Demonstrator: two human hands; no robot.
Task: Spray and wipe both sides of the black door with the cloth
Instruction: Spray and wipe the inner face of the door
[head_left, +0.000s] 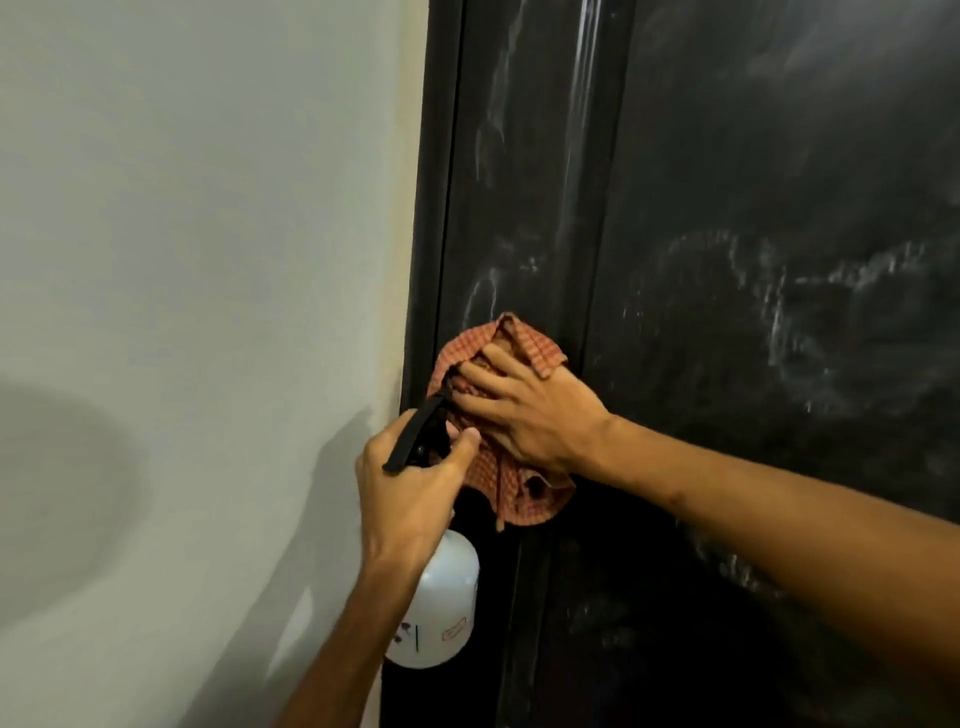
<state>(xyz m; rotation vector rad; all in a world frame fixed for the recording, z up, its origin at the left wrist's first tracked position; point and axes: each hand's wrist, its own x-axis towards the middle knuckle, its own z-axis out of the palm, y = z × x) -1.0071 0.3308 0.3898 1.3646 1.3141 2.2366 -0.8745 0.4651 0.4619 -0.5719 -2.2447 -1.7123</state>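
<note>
Right hand (535, 410) flat on checked cloth (511, 499), pressing it to smeared black door (753, 260) — left hand (410, 488) wrapped around white spray bottle (441, 608), beside grey wall (208, 208).

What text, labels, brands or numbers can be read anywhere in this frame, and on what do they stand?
No text can be read.
Spray bottle, held by the left hand: dark marks and a small reddish outlined label on its white body, too blurred to read.
Checked cloth, black door and wall: no writing; the door carries only whitish smears.
</note>
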